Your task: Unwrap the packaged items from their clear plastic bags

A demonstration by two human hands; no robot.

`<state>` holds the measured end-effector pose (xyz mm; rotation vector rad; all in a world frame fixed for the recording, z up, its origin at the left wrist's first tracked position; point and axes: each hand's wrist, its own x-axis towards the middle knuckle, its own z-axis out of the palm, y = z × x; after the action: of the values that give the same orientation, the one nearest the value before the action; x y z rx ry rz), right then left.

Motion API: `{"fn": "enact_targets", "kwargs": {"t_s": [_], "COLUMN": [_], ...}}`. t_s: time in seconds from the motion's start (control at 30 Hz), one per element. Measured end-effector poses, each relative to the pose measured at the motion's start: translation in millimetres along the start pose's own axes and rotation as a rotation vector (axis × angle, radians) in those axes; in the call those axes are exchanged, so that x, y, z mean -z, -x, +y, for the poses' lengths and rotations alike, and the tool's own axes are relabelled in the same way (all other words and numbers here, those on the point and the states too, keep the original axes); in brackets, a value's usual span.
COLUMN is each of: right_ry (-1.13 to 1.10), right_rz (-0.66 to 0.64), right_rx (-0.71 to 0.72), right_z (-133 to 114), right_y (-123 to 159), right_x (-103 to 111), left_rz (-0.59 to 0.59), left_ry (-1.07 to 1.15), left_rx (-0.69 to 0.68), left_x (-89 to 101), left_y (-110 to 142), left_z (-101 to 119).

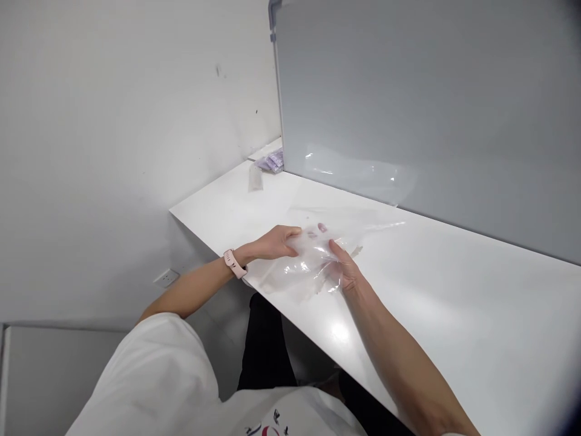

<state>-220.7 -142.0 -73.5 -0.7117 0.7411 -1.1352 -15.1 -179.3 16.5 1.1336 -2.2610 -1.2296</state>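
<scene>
A clear plastic bag [303, 266], crumpled and shiny, is held between my hands just over the white table. My left hand [278, 241] grips its left side, thumb and fingers closed on the film. On the right side my right hand [345, 265] is closed round the gathered plastic, its thumb on top and its other fingers partly hidden. Small pinkish marks [322, 227] show on or through the film near its far edge; I cannot tell whether they are print or contents.
The white table [454, 290] runs along a grey partition [422, 109]. In the far left corner lie purple packets [271, 160] and a small translucent packet [255, 178]. A white wall [127, 121] with a socket [166, 278] stands left.
</scene>
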Motion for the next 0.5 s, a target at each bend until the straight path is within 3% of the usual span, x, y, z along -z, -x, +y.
{"fn": "enact_targets", "kwargs": {"t_s": [0.07, 0.13, 0.27, 0.33, 0.4, 0.5], "right_ry": [-0.045, -0.057, -0.034, -0.038, -0.057, -0.037], "right_rz": [-0.006, -0.034, -0.169, -0.214, -0.23, -0.182], "right_rx": [-0.031, -0.072, -0.175, -0.21, -0.213, -0.174], "right_z": [0.7, 1.5, 6.9, 12.6, 20.9, 38.1], "right_y": [1.5, 2.9, 2.1, -4.9, -18.5, -51.1], "right_x": [-6.8, -11.9, -19.9, -27.7, -40.7, -69.6], "left_rz": [0.106, 0.132, -0.094, -0.135, -0.029, 0.241], "left_ry": [0.146, 0.251, 0.465, 0.567, 0.631, 0.651], "left_rx": [0.038, 0.05, 0.083, 0.149, 0.258, 0.421], "left_x": [-4.9, -9.9, -17.3, -16.5, -10.1, 14.9], "left_y": [7.0, 17.3, 39.6, 48.0, 56.1, 73.2], "left_z": [-12.6, -22.4, -32.7, -41.1, -54.3, -75.9]}}
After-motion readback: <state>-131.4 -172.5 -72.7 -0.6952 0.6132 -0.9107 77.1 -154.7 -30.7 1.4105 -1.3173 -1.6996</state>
